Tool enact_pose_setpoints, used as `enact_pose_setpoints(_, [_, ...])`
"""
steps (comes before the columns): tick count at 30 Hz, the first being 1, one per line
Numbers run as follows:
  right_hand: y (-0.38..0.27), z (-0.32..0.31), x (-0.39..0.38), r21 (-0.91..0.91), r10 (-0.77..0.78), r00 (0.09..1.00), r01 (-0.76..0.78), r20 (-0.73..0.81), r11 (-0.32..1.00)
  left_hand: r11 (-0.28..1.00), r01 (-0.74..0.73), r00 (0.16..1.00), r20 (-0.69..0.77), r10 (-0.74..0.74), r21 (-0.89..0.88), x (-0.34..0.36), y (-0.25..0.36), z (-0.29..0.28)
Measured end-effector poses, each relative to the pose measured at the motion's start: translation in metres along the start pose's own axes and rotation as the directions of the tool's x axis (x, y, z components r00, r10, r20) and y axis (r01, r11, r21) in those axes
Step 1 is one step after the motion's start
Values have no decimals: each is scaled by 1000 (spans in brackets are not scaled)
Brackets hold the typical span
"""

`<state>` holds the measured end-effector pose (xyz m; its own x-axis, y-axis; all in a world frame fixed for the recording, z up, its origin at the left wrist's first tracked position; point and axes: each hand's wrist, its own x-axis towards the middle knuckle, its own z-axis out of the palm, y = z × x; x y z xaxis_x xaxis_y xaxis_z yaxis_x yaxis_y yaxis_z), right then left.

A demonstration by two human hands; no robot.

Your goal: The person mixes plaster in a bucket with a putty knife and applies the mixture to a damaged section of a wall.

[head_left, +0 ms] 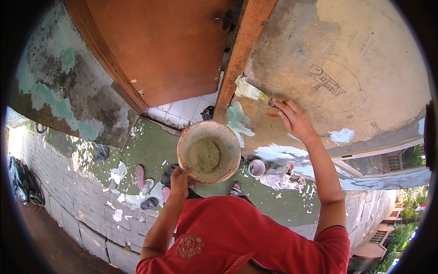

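Observation:
My left hand (181, 181) is closed on the near left rim of a round, stained bucket (232, 141), held in front of my chest. Wet grey-green putty (205, 155) lies in the bottom of the bucket. Out to the right, my right hand (297, 119) grips the dark handle of a putty knife (274, 104) against the bare, scribbled wall (333, 41). The knife's blade is hard to make out. Just left of it, a pale patch of filler (248, 89) covers the wall beside the wooden door frame (239, 55).
A brown door (159, 50) stands ajar ahead. Below the wall are a small paint-stained pail (256, 168) and a crumpled sack (276, 177). Loose sandals (149, 202) and paint flakes (118, 172) lie on the green floor. A window (388, 160) is at the right.

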<state>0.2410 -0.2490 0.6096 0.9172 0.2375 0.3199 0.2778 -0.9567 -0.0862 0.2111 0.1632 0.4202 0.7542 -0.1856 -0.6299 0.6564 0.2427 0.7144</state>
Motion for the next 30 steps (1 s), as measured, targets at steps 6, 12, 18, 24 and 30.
enact_pose_setpoints(6, [5, 11, 9, -133, 13, 999, -17, -34, 991, 1000, 0, 1000, -29, -1, -31, -2, -1, 5])
enact_pose_setpoints(12, [-1, 22, 5, -226, 60, 990, -88, -127, 970, 1000, 21, 1000, -23, -21, 1, 1, 0, 6])
enact_pose_setpoints(18, [-12, 17, -5, -275, 101, 988, -131, -120, 953, 997, -21, 997, -76, 16, -69, 4, 0, 13])
enact_pose_setpoints(24, [-15, -6, -28, -257, 26, 994, -52, -104, 965, 998, -28, 995, -92, 22, -58, -5, 8, 16])
enact_pose_setpoints(30, [-24, 20, -18, -276, -15, 1000, 14, -2, 961, 998, -28, 997, -72, 24, -58, -2, 11, 15])
